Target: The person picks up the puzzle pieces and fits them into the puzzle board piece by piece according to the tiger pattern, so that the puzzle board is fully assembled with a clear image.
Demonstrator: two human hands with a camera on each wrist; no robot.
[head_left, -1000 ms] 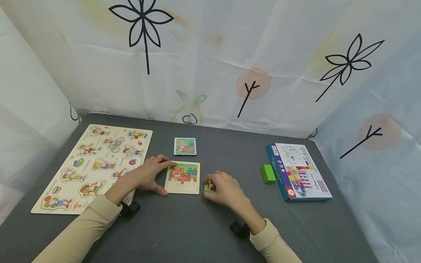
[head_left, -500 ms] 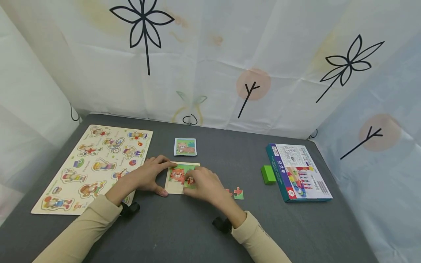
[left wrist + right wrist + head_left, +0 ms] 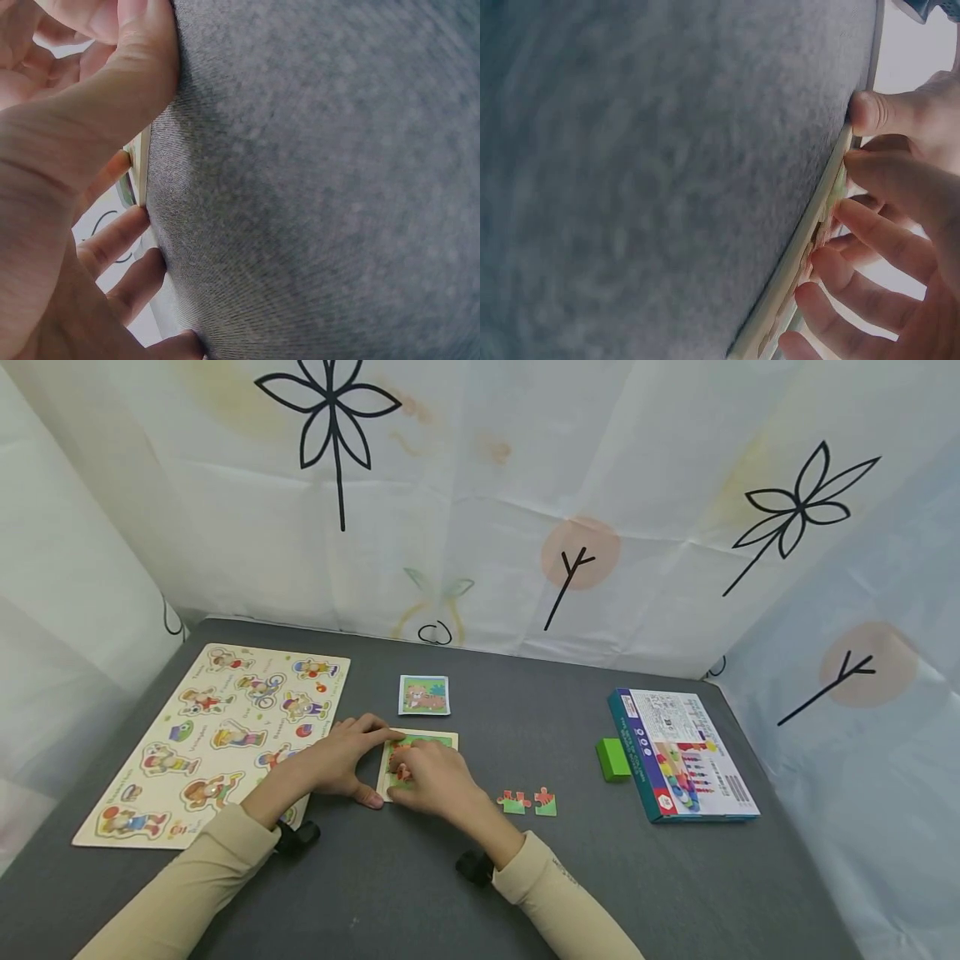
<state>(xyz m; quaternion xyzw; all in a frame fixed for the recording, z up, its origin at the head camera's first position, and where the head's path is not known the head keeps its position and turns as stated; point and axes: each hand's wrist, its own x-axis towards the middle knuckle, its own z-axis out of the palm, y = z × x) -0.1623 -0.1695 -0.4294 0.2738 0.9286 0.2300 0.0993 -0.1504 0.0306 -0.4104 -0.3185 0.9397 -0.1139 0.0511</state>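
In the head view, a pale-framed puzzle tray (image 3: 445,739) with a tiger picture lies mid-table, largely covered by my hands. My left hand (image 3: 341,758) holds its left side, with the thumb at the near corner and the index finger at the far one. Over the tray's lower left, my right hand (image 3: 437,779) pinches a small puzzle piece (image 3: 403,772), mostly hidden under the fingers. The right wrist view shows that thumb and index finger around a greenish bit at the tray's edge (image 3: 799,259). Two loose puzzle pieces (image 3: 513,802) lie to the right.
Behind the tray sits a small animal picture card (image 3: 423,696). A large board of figures (image 3: 217,747) lies left, partly under my left forearm. To the right are a green block (image 3: 613,760) and a flat box (image 3: 686,754).
My right hand has moved left from the loose pieces, across the tray to its lower left, carrying a puzzle piece. Two loose pieces have come into sight. My left hand stays put.
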